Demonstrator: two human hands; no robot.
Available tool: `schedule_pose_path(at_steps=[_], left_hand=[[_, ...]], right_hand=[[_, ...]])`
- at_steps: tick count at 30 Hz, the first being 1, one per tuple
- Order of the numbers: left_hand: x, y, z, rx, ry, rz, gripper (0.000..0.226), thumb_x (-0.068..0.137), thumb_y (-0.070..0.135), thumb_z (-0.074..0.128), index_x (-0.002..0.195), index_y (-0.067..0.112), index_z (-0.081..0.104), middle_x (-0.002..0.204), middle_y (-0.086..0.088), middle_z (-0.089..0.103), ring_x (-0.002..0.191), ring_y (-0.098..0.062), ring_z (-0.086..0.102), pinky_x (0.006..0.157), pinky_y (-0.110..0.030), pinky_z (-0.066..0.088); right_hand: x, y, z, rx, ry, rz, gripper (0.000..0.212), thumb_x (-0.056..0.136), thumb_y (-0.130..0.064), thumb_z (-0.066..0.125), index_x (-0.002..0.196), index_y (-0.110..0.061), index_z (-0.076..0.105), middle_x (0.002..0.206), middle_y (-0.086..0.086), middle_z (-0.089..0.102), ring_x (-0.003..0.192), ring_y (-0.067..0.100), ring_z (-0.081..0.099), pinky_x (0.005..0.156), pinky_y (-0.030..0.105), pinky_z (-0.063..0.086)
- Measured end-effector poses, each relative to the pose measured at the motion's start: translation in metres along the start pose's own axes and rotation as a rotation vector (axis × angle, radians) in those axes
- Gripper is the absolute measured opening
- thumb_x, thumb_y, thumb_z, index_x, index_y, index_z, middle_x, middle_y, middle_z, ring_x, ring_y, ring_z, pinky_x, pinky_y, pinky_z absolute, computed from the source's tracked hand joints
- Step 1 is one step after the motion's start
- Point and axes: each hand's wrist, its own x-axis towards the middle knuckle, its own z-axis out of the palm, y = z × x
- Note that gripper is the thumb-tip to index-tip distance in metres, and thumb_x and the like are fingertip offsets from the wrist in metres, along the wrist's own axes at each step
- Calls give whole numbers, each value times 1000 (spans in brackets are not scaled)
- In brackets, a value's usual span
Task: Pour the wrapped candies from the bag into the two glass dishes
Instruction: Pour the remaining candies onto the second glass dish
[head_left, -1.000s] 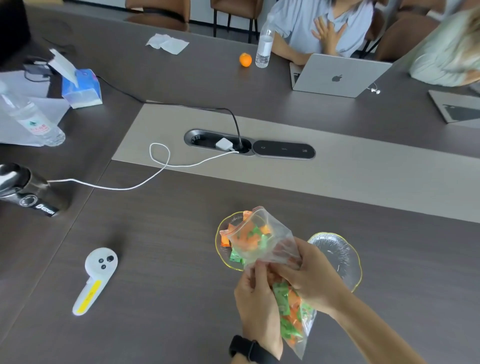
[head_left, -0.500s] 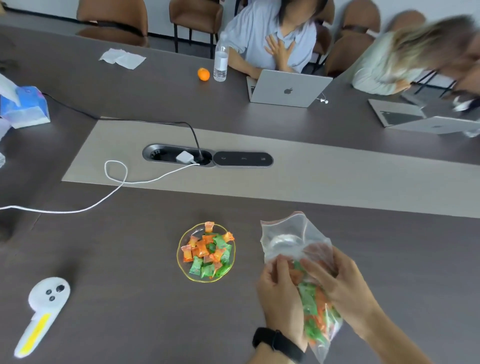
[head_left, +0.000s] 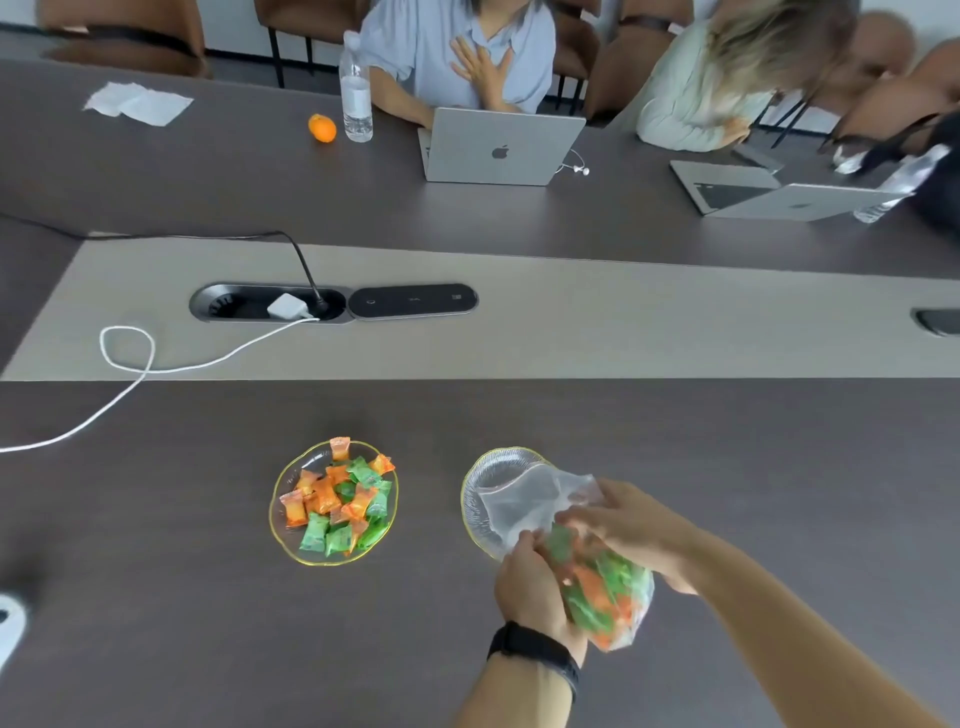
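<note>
Lower centre: dish (head_left: 291, 483) holding candies (head_left: 340, 499) on tabletop (head_left: 156, 571) | right of it: second dish (head_left: 480, 493), bag (head_left: 540, 506) mouth over it | centre: cable (head_left: 130, 384), power hub (head_left: 332, 302) | top: bottle (head_left: 356, 93), laptops (head_left: 498, 148)

We have a single view, worn on the head, looking forward and down across the dark surface (head_left: 156, 597) from its near edge. We sit close: our own forearms enter from the bottom, the left hand (head_left: 530, 587) and right hand (head_left: 628, 525) filling the near right. The wide lens bends the pale centre strip (head_left: 623, 322) running left to right. At the far side the view reaches a laptop (head_left: 498, 148) and chairs (head_left: 124, 41) along the top edge.
</note>
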Motion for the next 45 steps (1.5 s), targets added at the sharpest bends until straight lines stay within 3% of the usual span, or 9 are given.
schedule_pose_path(at_steps=[4, 12, 16, 18, 22, 25, 31, 39, 45], left_hand=[[9, 5, 2, -52, -82, -91, 43, 109, 31, 44, 124, -1, 69, 123, -26, 75, 114, -43, 73, 101, -54, 56], [27, 1, 2, 1, -129, -65, 49, 108, 37, 43, 130, 2, 68, 127, -24, 75, 115, -43, 73, 102, -56, 58], [17, 3, 1, 44, -280, 4, 43, 98, 35, 62, 128, 6, 72, 105, -16, 76, 102, -42, 72, 99, -50, 60], [11, 3, 1, 13, -275, 24, 42, 99, 44, 65, 123, 11, 77, 120, -16, 80, 112, -44, 75, 97, -49, 62], [-1, 4, 4, -17, -220, 64, 28, 102, 37, 65, 107, 16, 83, 116, -10, 82, 91, -27, 83, 75, -37, 68], [-3, 5, 4, 28, -185, 95, 26, 104, 34, 62, 100, 19, 82, 104, -5, 85, 86, -20, 81, 78, -38, 66], [0, 5, -6, 137, 0, 170, 12, 109, 18, 46, 112, 17, 58, 117, -9, 65, 96, -28, 78, 56, -33, 65], [18, 31, -21, 477, -6, 526, 27, 106, 15, 49, 82, 11, 62, 71, 0, 61, 65, -16, 62, 50, -24, 56], [22, 60, -15, 680, -134, 591, 35, 103, 16, 51, 68, 13, 52, 48, 12, 50, 50, -11, 48, 46, -20, 38]], right_hand=[[8, -9, -8, -75, -67, 42, 19, 94, -29, 73, 112, -28, 73, 120, 6, 79, 115, 27, 73, 103, 41, 55], [17, -14, -10, -205, -79, 55, 31, 88, -43, 75, 117, -34, 72, 119, -4, 78, 109, 22, 74, 100, 45, 62], [16, -18, -19, -175, -82, 80, 40, 83, -55, 80, 109, -26, 71, 113, 1, 77, 94, 28, 76, 56, 34, 66], [16, -22, -21, -193, -53, 67, 44, 87, -53, 78, 113, -17, 74, 112, 9, 79, 84, 26, 76, 60, 31, 66], [19, -19, -22, -306, 22, 4, 34, 96, -35, 68, 109, -4, 75, 78, 6, 73, 61, 17, 71, 65, 27, 63], [19, -18, -24, -358, 69, -37, 20, 97, -25, 65, 81, -14, 71, 63, 2, 67, 52, 12, 64, 57, 24, 49], [16, -24, -24, -374, 151, -131, 50, 108, -39, 51, 62, -21, 57, 55, -2, 60, 45, 12, 58, 54, 24, 41], [25, -11, -17, -157, 187, -154, 29, 108, -36, 54, 111, -15, 75, 88, -9, 74, 65, 9, 70, 68, 26, 56], [19, 2, -22, 195, 194, -203, 50, 80, -61, 63, 118, -31, 77, 108, -5, 84, 106, 17, 79, 110, 48, 55]])
